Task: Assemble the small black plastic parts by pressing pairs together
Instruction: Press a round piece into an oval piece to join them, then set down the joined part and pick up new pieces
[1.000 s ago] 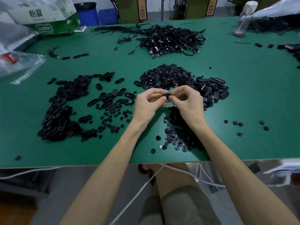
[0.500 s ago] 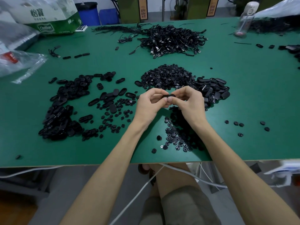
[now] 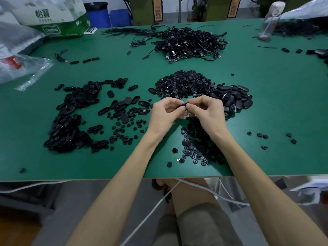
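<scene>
My left hand (image 3: 165,115) and my right hand (image 3: 206,112) meet above the middle of the green table (image 3: 276,96), both pinching one small black plastic part (image 3: 183,104) between thumbs and fingertips. Most of the part is hidden by my fingers. Behind my hands lies a heap of small round black parts (image 3: 184,83). A pile of black oval shells (image 3: 234,98) sits just right of my hands. More round pieces (image 3: 195,151) are scattered under my right wrist. Oval pieces (image 3: 71,118) spread across the left side.
A tangle of black cables (image 3: 190,43) lies at the back centre. A green and white carton (image 3: 58,20) and clear plastic bags (image 3: 21,68) fill the back left. A clear bottle (image 3: 268,22) stands at the back right. A few loose round parts (image 3: 262,135) lie on the right.
Both hands stay together over the same spot, still pinching the black part. The fingers have shifted only slightly around it.
</scene>
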The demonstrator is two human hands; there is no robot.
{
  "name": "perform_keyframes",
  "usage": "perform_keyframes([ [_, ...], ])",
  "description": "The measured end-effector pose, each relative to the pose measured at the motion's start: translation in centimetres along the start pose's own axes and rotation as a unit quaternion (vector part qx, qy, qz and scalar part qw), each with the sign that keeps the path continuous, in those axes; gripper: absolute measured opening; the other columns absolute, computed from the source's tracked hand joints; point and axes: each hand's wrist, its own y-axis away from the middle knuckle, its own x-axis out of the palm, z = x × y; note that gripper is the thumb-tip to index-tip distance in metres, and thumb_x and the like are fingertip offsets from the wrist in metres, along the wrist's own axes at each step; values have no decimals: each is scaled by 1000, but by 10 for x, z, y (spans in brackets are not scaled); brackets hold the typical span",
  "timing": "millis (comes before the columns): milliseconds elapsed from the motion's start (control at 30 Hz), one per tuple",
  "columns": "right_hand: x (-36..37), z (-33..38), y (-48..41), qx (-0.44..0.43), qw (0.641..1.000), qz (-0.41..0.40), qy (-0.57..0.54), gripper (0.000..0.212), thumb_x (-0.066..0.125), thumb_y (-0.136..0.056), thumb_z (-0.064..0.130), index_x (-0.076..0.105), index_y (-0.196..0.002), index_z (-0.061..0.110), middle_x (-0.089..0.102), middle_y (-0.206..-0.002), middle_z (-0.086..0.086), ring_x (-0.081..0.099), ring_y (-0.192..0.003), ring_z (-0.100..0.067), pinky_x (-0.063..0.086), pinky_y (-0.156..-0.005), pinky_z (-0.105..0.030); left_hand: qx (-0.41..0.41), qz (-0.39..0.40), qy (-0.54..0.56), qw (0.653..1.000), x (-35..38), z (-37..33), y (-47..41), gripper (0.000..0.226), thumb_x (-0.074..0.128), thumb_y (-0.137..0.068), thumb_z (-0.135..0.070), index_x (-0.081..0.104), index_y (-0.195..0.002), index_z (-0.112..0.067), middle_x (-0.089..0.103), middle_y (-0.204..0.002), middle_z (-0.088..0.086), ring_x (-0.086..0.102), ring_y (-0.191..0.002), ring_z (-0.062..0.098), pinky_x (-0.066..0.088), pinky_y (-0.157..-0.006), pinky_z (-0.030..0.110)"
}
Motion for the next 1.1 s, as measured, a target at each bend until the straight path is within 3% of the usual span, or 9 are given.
perform_keyframes([
  [100,0,0,0,-5,1000,1,2,7,78,-89,10,78,-96,13,77,-83,-2,75,-79,-23,63,-80,-42,-3,-4,-1,1000,0,0,0,16,74,-92,2,70,-107,4,76,-95,20,77,-85,32,64,-83,43],
  [267,2,1,1,-15,1000,14,14,12,77,-90,8,75,-89,19,77,-82,-1,75,-78,-18,62,-75,-33,-1,-13,-26,1000,2,-1,0,12,71,-91,5,71,-102,-1,76,-95,18,77,-84,28,64,-80,37],
  [433,4,4,2,-17,999,24,26,10,78,-88,8,75,-88,17,77,-78,0,73,-71,-14,58,-71,-26,0,-29,-67,997,4,-1,-1,14,72,-86,3,69,-95,-7,74,-93,13,75,-81,32,63,-83,44],
  [533,4,5,3,-14,999,26,33,11,79,-87,7,75,-86,18,76,-77,-1,73,-71,-18,60,-72,-33,-1,-29,-70,997,4,-2,-1,14,72,-85,4,68,-92,-8,73,-89,12,73,-73,26,63,-81,46],
  [733,2,6,4,-28,999,19,20,16,72,-91,5,75,-98,19,76,-81,-3,74,-79,-25,61,-80,-51,-3,-30,-10,999,0,-4,1,13,73,-90,7,72,-102,5,76,-91,21,77,-78,32,64,-77,37],
  [900,2,7,4,-33,999,23,25,24,64,-92,-1,78,-93,18,77,-87,0,75,-82,-20,63,-78,-47,12,-40,-32,999,1,-7,1,14,72,-91,6,73,-105,4,76,-95,18,77,-82,28,64,-80,36],
  [1000,3,10,5,-23,999,-9,30,24,63,-93,0,80,-96,17,78,-90,4,75,-83,-15,63,-79,-43,37,-35,-103,993,3,-16,5,16,68,-96,0,73,-111,-3,76,-103,9,75,-94,20,63,-85,35],
  [1100,-1,10,3,-12,994,-102,35,23,61,-94,5,77,-103,20,75,-100,2,71,-88,-18,61,-82,-42,52,-60,-187,979,-12,-35,8,17,59,-102,-6,71,-114,-12,72,-112,0,72,-97,11,61,-81,23],
])
